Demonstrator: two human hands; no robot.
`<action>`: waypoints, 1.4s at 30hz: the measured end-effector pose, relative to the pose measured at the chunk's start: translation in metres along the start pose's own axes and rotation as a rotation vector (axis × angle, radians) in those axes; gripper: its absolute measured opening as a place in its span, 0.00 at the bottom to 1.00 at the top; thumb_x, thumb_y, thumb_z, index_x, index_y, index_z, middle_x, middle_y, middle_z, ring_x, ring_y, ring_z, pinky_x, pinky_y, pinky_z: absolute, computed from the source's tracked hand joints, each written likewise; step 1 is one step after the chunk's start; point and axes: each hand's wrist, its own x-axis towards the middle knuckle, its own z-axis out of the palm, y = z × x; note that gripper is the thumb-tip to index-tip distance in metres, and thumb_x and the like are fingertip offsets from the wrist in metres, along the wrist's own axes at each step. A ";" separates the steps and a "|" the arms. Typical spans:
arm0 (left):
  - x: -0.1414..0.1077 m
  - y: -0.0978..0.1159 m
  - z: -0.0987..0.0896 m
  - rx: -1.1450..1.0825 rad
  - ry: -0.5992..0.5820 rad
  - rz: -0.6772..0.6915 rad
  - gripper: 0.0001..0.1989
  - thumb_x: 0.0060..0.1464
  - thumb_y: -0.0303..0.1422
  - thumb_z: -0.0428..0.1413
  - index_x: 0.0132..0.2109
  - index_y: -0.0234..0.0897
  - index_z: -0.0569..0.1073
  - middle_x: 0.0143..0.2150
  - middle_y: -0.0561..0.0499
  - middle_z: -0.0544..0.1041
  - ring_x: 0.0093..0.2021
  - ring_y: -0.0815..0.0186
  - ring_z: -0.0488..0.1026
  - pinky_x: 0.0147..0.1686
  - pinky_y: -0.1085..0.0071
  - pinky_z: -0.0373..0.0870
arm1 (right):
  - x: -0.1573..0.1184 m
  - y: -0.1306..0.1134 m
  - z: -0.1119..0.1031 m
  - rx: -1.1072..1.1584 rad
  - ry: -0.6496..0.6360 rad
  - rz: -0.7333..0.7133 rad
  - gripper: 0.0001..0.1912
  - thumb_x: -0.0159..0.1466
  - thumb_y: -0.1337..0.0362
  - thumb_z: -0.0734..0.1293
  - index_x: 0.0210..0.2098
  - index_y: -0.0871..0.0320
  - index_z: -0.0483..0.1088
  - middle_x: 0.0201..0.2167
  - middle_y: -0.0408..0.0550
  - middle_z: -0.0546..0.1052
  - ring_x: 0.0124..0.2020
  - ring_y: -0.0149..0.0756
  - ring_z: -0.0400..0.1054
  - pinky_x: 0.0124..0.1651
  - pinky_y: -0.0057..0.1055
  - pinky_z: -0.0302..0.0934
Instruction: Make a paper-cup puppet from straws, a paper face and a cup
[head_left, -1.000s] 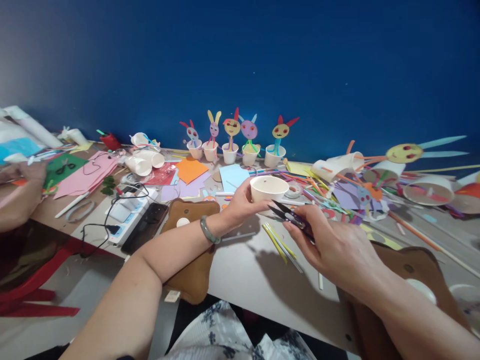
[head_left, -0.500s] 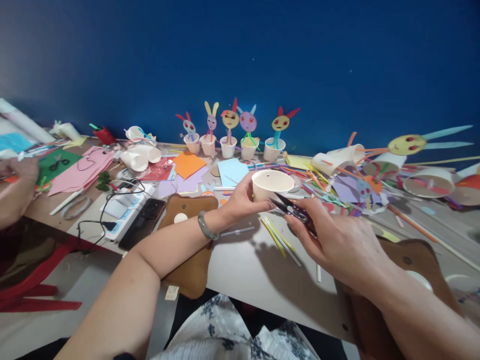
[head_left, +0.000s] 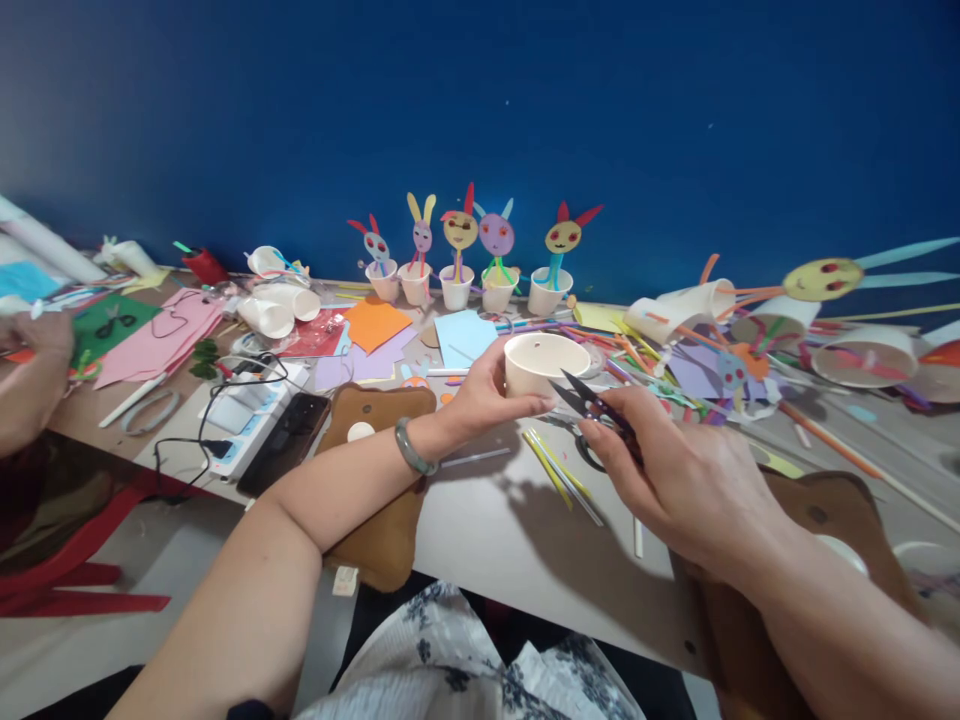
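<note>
My left hand [head_left: 491, 390] is closed around a white paper cup [head_left: 529, 376], thumb at the near side. A small dark spot shows on the cup's inner far wall. In my right hand [head_left: 660, 460] are dark scissors [head_left: 581, 398], blades parted and pointing at the cup's right side. Whether a blade tip touches the cup I cannot tell. Below the cup, yellow and white pipe cleaners [head_left: 561, 468] lie on the table [head_left: 487, 530]. My right fingers partly hide the scissors' handles.
Several cups with rabbit-faced paper figures [head_left: 497, 235] line the blue wall. Pipe cleaners and tipped cups [head_left: 679, 310] crowd the right. A power strip [head_left: 255, 420], a phone [head_left: 289, 440] and brown mats [head_left: 382, 500] lie nearer. Another person's hand [head_left: 37, 360] is far left.
The scissors' blades have opened wider and shifted slightly right and up, away from the cup's rim. My left hand and the cup stay nearly in place.
</note>
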 end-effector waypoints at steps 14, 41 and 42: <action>0.002 -0.001 -0.002 0.012 0.084 0.031 0.41 0.40 0.47 0.72 0.58 0.39 0.67 0.58 0.41 0.74 0.59 0.52 0.70 0.59 0.56 0.68 | 0.001 -0.020 0.023 0.928 -0.350 0.224 0.20 0.75 0.50 0.52 0.33 0.54 0.60 0.24 0.41 0.71 0.24 0.30 0.63 0.29 0.30 0.60; 0.005 -0.004 -0.008 0.146 0.091 0.132 0.43 0.40 0.52 0.70 0.59 0.38 0.64 0.57 0.42 0.72 0.59 0.52 0.69 0.62 0.54 0.65 | 0.004 -0.028 0.030 1.406 -0.404 0.497 0.23 0.72 0.46 0.57 0.28 0.55 0.61 0.17 0.38 0.65 0.14 0.24 0.50 0.14 0.24 0.42; 0.006 -0.004 -0.009 0.166 0.087 0.141 0.43 0.41 0.53 0.70 0.59 0.38 0.64 0.57 0.42 0.72 0.59 0.52 0.69 0.62 0.54 0.65 | 0.004 -0.029 0.031 1.414 -0.401 0.502 0.23 0.72 0.45 0.57 0.29 0.55 0.61 0.16 0.38 0.64 0.14 0.24 0.50 0.14 0.24 0.41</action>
